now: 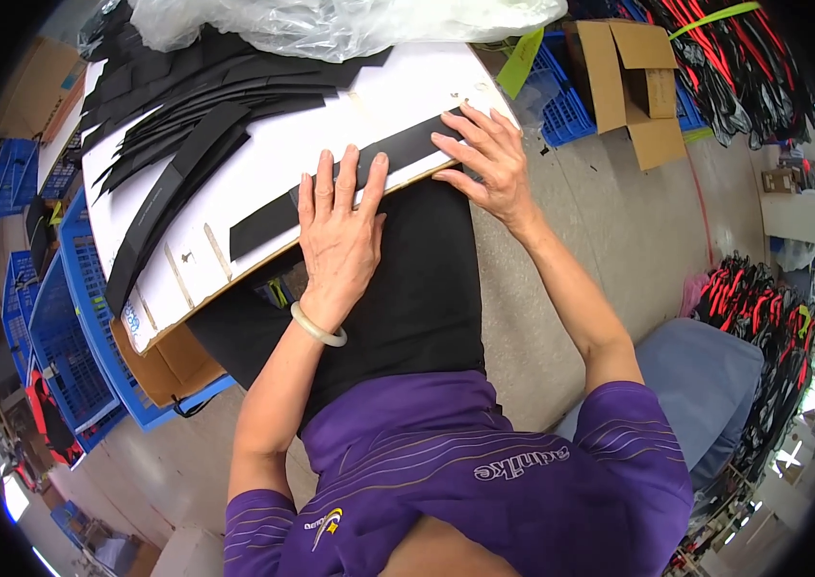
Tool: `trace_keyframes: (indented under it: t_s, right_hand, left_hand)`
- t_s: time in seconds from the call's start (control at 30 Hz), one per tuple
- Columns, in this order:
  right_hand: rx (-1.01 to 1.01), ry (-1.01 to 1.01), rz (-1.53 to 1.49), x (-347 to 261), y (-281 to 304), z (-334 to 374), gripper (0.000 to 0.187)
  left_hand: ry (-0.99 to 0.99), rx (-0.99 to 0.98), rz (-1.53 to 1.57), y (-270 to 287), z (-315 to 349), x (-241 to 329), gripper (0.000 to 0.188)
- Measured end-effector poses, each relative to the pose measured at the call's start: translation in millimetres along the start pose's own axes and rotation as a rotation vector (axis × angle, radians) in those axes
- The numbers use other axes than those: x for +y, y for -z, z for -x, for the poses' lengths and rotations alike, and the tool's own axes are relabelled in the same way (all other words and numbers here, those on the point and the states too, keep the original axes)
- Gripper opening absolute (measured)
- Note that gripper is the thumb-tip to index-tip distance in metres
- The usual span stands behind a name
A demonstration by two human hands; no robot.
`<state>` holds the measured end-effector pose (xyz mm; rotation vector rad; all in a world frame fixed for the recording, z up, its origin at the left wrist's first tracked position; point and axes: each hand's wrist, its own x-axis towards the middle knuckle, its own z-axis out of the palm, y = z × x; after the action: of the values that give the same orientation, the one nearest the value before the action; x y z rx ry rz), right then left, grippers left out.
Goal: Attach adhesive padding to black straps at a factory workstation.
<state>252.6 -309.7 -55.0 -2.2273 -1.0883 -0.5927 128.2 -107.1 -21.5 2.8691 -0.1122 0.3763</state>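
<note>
A long black strip (pixel 268 223), flat like fabric or webbing, lies along the near edge of the white board (pixel 331 125). Stretched fingers of my left hand (pixel 340 226) rest flat across its middle. At the strip's right end, my right hand (pixel 489 159) lies with fingers apart, their tips touching the strip and the thumb by the board's edge. Farther left on the board, many similar black strips (pixel 205 96) are fanned out in overlapping layers. One bundle (pixel 177 183) of them curves down to the board's left edge.
Clear plastic sheeting (pixel 350 24) covers the board's far side. Blue crates (pixel 90 308) stand at the left, with a cardboard box (pixel 177 365) under the board. An opened carton (pixel 629 82) sits at the far right, near hanging black and red goods (pixel 735 58). A grey-blue covered seat (pixel 696 385) is at my right.
</note>
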Motion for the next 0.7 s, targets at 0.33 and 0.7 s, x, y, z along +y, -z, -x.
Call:
trace_keyframes:
  t_s: [0.33, 0.7]
  right_hand:
    - [0.005, 0.034, 0.039, 2.6, -1.5, 1.0, 0.042]
    - [-0.02, 0.031, 0.048, 2.1, -0.6, -0.5, 0.042]
  left_hand:
    - [0.004, 0.134, -0.117, -22.5, -1.0, 7.4, 0.062]
    - [-0.007, 0.168, -0.115, -22.0, 0.2, 6.3, 0.055]
